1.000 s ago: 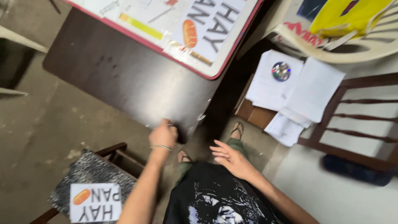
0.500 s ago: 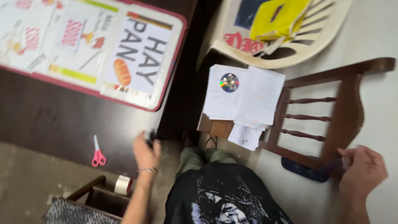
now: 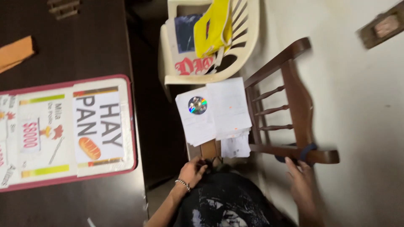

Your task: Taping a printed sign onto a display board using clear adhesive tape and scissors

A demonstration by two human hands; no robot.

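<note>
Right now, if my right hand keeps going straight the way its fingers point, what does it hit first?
Most likely the wooden chair: the right hand points at its lower back rail, fingertips almost on it.

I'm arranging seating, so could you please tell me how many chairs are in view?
2: a brown wooden chair at right, stacked with papers, the right hand at its rail; a cream plastic chair above it, holding yellow cloth. Others may lie outside the frame.

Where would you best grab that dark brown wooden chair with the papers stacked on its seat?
Probably by the backrest. On the dark brown wooden chair, the thick side post nearest the right hand is bare and slim enough to wrap fingers around, so come from the chair's back. The seat is covered by white paper sheets and a shiny disc, which could slide off if it tips.
</note>
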